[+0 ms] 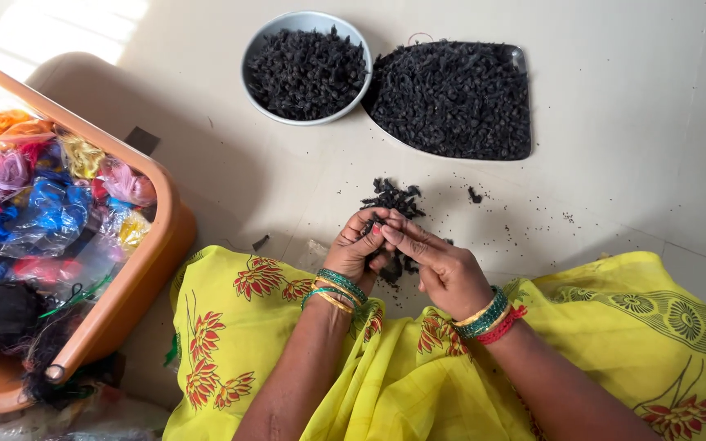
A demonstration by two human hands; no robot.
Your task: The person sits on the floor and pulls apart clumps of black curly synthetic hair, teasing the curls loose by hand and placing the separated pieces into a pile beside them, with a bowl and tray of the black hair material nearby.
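Pinching dark bits (392, 198) w/ both hands; bowl (306, 23), tray (520, 59) beyond, tub (145, 269) left.

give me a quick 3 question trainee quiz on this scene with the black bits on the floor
1. True or false: both hands work the same small dark piece.
2. Which container is round? A) the tray B) the bowl C) the tub
3. Fill in: the orange tub holds bundles of coloured ____.

Key:
1. True: the left hand and right hand pinch one dark piece above the small floor pile.
2. B: the grey bowl is round; the black tray is squarish.
3. Thread, in the orange tub.
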